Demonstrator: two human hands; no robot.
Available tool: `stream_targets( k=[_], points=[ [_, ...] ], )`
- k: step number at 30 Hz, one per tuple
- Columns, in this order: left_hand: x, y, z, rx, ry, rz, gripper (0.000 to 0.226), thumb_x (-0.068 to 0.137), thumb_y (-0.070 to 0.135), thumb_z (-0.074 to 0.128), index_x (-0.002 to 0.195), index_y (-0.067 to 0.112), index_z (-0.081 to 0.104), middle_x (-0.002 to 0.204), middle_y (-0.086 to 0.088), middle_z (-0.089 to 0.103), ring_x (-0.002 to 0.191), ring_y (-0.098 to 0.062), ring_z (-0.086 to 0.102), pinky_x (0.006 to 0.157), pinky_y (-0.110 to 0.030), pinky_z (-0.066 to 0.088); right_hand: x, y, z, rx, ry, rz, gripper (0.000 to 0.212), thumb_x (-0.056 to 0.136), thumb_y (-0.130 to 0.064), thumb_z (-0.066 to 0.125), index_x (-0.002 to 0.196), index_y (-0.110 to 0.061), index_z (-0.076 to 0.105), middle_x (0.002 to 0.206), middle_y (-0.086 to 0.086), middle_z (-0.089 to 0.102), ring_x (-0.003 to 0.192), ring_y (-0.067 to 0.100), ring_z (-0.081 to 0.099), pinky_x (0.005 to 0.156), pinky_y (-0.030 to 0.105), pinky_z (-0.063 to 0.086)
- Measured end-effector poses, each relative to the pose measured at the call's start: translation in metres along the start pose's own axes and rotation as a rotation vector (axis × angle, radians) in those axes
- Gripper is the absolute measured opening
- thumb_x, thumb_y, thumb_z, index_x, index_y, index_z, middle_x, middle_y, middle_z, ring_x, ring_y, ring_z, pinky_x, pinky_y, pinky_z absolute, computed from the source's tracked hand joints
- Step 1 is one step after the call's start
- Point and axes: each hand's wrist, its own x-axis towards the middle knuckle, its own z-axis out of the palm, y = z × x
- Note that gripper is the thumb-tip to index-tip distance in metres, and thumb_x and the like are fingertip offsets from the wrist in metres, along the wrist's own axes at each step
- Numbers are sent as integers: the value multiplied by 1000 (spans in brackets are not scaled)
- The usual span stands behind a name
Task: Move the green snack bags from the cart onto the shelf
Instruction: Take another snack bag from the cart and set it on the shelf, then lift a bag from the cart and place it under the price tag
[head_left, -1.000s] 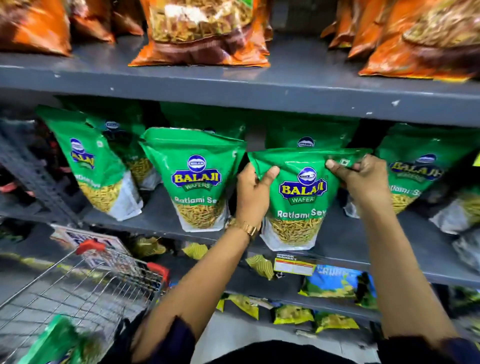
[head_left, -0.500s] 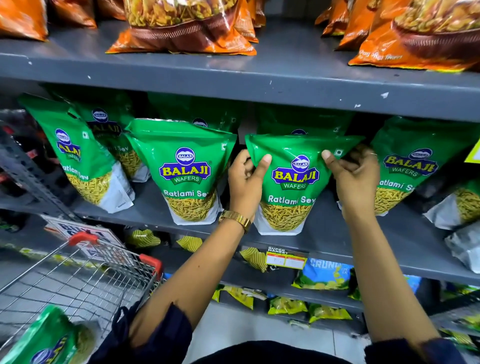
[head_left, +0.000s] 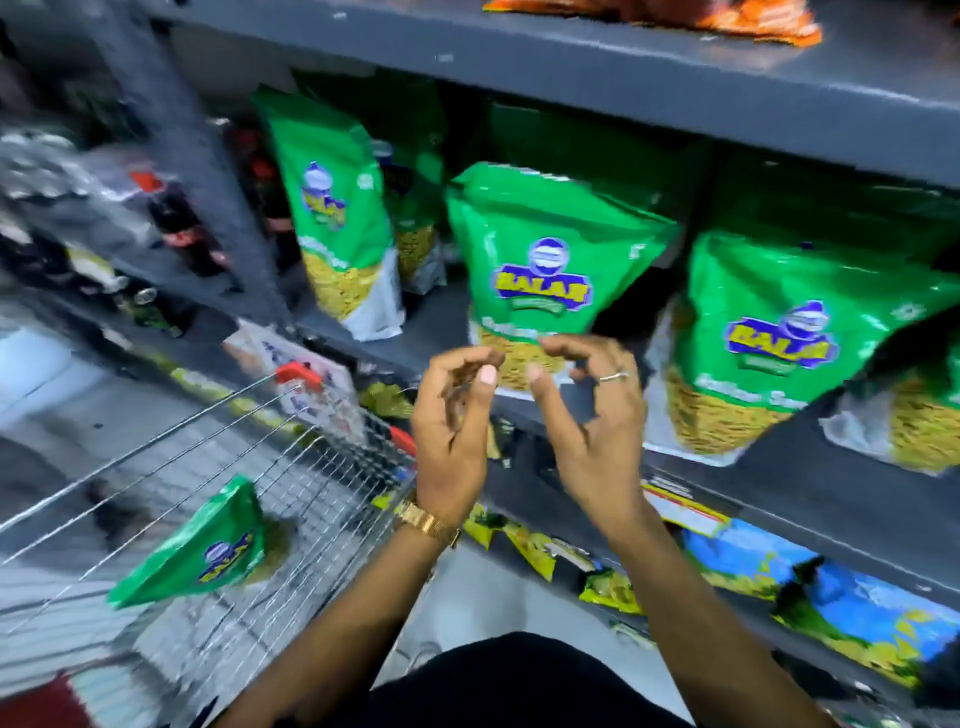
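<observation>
Both hands had let go of the bag (head_left: 795, 332) they had been setting upright: the left hand (head_left: 452, 415) and right hand (head_left: 592, 415) hung empty, fingers loosely curled, at frame centre. That bag stood on the shelf (head_left: 810, 478) at right; one more bag (head_left: 202, 545) lay in the cart (head_left: 332, 467), lower left, likely next.

The whole frame is smeared by motion — bag print below the logos cannot be read. Bottles (head_left: 182, 234) at nine o'clock are dark streaks. The orange packs (head_left: 727, 18) at twelve are cut by the top edge. The left hand (head_left: 452, 415) and right hand (head_left: 592, 415) cover the middle bag's (head_left: 545, 249) base. The cart (head_left: 311, 467) runs off the left edge — its one bag (head_left: 208, 545) is blurred.
</observation>
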Motion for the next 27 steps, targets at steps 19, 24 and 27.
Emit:
stream_targets(
  k=[19, 24, 27],
  points=[
    [-112, -149, -374, 327, 602, -1099, 85, 77, 12, 79, 141, 8, 24, 109, -15, 47, 99, -25, 51, 82, -34, 45, -138, 28, 382, -22, -1385, 801, 77, 78, 4, 73, 142, 2, 31, 148, 20, 41, 132, 32, 45, 86, 20, 46],
    [-86, -179, -412, 172, 630, -1067, 53, 75, -4, 76, 119, 13, 51, 88, 0, 65, 66, -6, 58, 52, -19, 48, -158, 52, 419, 15, -1332, 1002, 104, 73, 3, 77, 151, -7, 9, 152, 20, 34, 133, 37, 45, 95, 40, 44],
    [-80, -196, -419, 232, 587, -1044, 23, 77, -12, 69, 92, 4, 63, 59, 17, 71, 54, 7, 63, 55, -9, 52, -169, 76, 428, 12, -1309, 992, 121, 50, -16, 94, 147, -3, 23, 146, 20, 45, 130, 35, 49, 104, 45, 45]
  ],
)
